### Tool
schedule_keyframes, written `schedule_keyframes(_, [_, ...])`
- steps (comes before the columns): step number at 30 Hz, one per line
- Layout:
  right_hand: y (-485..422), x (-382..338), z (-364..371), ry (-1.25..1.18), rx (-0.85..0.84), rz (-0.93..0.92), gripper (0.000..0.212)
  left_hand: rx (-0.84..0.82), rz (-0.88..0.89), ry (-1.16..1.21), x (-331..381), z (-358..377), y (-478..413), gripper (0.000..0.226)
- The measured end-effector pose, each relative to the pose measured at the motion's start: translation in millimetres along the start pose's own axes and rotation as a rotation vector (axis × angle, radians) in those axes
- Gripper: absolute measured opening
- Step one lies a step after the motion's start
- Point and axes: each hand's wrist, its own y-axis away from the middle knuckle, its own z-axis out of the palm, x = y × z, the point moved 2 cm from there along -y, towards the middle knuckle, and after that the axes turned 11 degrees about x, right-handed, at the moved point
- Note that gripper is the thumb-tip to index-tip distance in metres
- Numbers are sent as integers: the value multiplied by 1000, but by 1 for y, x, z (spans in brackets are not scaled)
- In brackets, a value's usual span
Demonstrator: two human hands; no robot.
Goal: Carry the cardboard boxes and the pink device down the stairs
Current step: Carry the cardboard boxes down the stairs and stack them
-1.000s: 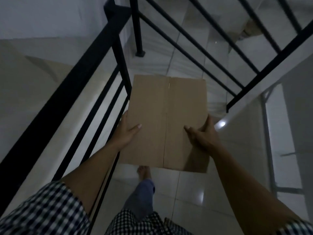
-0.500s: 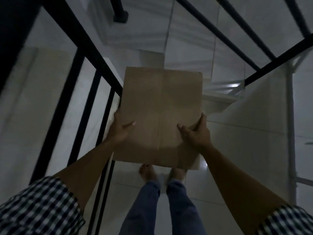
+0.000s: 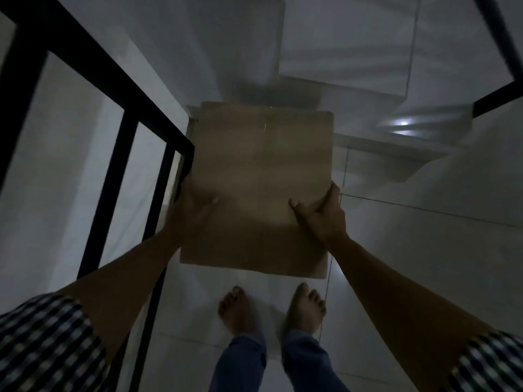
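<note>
A flat brown cardboard box (image 3: 260,176) is held level in front of me, with a centre seam running away from me. A second cardboard edge shows just under its far left corner. My left hand (image 3: 192,216) grips the box's left edge, thumb on top. On the right edge, my right hand (image 3: 319,216) grips it with thumb on top and fingers curled round the side. No pink device shows in this dim view.
A black metal railing (image 3: 119,89) runs close along my left. White tiled steps (image 3: 368,128) descend ahead and to the right, with a bright reflection on one step. My bare feet (image 3: 271,309) stand side by side on the tiled landing. Another black rail (image 3: 498,100) crosses at the right.
The view has tilted further down and turned toward the steps. Both feet now stand together below the box. My grip on the box is the same.
</note>
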Motion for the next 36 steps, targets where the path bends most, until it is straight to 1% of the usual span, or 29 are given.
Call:
schedule_keyframes(3, [-18, 11, 18, -5, 9, 12, 111, -3, 51, -28, -12, 8, -19, 86])
schedule_keyframes(6, [-27, 18, 31, -6, 13, 16, 113, 27, 6, -69, -23, 15, -29, 88])
schedule_keyframes(9, [-32, 21, 40, 20, 57, -3, 112, 54, -19, -98, -30, 20, -37, 88])
schedule_keyframes(11, [-35, 21, 43, 31, 80, -23, 114, 75, -26, -115, -31, 21, -41, 93])
schedule_keyframes(12, [-36, 20, 43, 32, 87, -34, 117, 102, -3, -175, -30, 21, -40, 96])
schedule_keyframes(14, [-33, 18, 42, 24, 114, -46, 125, 221, 131, -383, -25, 22, -31, 99])
schedule_keyframes(15, [-29, 18, 42, 25, 130, -51, 126, 274, 216, -475, -23, 25, -24, 96])
schedule_keyframes(16, [-24, 17, 42, 39, 137, -66, 126, 288, 287, -559, -21, 30, -17, 92])
schedule_keyframes(17, [-19, 17, 44, 68, 133, -89, 125, 261, 330, -641, -20, 36, -12, 90])
schedule_keyframes(19, [-13, 17, 47, 138, 120, -142, 122, 182, 339, -765, -25, 49, -7, 91])
schedule_keyframes(22, [-16, 17, 51, 184, 140, -170, 121, 183, 316, -804, -31, 59, -12, 88])
schedule_keyframes(29, [-34, 0, 66, 168, 152, -190, 122, 233, 398, -911, -29, 52, -39, 77])
schedule_keyframes(36, [-43, -10, 81, 165, 165, -181, 124, 241, 419, -912, -22, 41, -57, 77])
